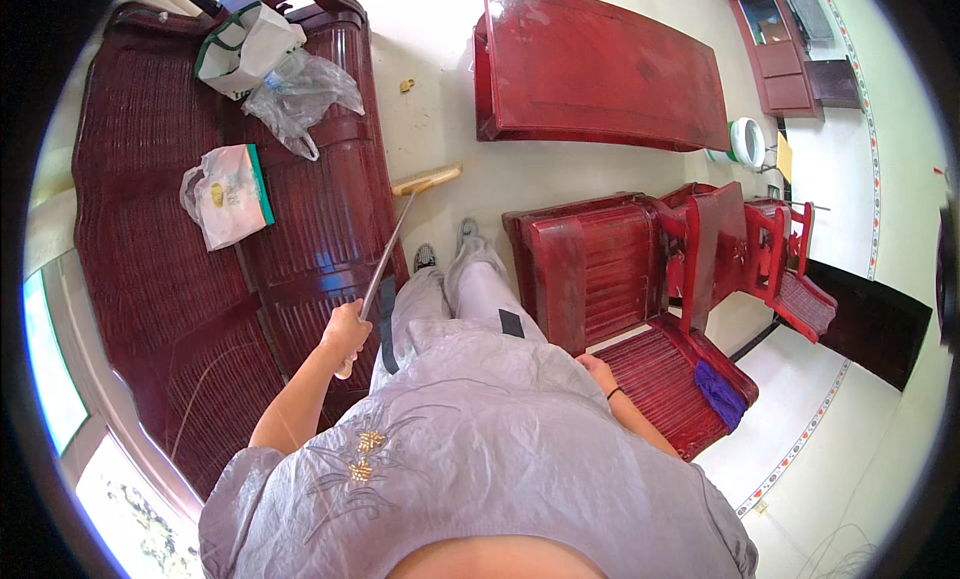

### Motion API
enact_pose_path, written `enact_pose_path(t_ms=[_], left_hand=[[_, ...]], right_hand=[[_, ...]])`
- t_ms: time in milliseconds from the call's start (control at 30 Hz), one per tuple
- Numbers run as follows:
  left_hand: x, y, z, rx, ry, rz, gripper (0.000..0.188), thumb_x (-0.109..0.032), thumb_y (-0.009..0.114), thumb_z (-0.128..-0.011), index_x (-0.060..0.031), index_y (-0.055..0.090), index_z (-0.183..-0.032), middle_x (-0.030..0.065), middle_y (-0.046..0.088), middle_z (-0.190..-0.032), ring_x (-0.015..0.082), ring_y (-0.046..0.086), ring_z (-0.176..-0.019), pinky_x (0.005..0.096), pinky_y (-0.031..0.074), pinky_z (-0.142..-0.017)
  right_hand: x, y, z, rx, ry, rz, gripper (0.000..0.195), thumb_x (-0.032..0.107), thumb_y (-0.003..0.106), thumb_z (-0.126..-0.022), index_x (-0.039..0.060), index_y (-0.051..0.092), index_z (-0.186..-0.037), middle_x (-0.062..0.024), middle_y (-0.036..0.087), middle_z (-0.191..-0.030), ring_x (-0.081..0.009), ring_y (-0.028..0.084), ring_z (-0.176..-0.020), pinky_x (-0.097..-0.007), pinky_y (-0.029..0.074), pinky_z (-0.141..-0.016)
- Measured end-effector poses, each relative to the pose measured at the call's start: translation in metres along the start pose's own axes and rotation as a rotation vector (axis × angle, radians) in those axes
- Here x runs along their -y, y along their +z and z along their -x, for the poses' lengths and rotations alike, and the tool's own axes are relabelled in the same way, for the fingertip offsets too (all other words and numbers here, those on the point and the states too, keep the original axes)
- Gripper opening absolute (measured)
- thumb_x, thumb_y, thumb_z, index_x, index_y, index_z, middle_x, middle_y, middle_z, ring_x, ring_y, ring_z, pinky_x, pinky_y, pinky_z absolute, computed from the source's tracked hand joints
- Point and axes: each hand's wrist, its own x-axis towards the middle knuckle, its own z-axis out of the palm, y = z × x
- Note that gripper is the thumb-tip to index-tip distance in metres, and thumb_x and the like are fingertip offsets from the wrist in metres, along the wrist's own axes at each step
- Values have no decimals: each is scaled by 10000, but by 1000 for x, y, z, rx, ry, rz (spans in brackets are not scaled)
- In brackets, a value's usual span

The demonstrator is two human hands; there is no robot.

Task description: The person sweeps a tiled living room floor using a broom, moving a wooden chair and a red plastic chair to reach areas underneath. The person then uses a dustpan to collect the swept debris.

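My left hand (347, 330) is closed round the metal handle (388, 250) of a long-handled brush. Its pale, narrow head (427, 180) rests on the floor between the wooden bench and the coffee table, beyond my shoes. The lower end of the handle sticks out below my fist. On the other side, my right hand (598, 372) hangs low by my hip, beside the dark red slatted wooden chair (592, 279). Its fingers are partly hidden against my grey shirt, and whether they hold anything is unclear.
A long slatted bench (300, 226) on the left carries a white tote bag (251, 50), a clear plastic bag (307, 98) and a packet (225, 196). Small debris (406, 86) lies on the floor. Ahead stands a red coffee table (600, 68); a purple cloth (718, 395) hangs at right.
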Motion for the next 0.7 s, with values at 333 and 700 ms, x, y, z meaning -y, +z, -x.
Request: enact_pose_path(t_ms=[333, 700], left_hand=[[-6, 16, -13, -38, 65, -77, 146, -53, 509, -774, 8, 508, -907, 147, 544, -553, 246, 544, -410, 363, 459, -356], [1, 56, -116, -399, 75, -37, 387, -84, 502, -756, -35, 556, -1135, 246, 627, -969, 384, 609, -931, 449, 495, -828]], right_hand=[[-30, 11, 5, -14, 55, -316, 166, 179, 594, -848, 31, 630, -915, -51, 657, -816, -126, 600, -753, -281, 488, -693], [-68, -16, -6, 42, 57, -588, 134, 116, 567, -875, 23, 600, -965, -35, 633, -879, -110, 581, -816, -249, 480, -732]])
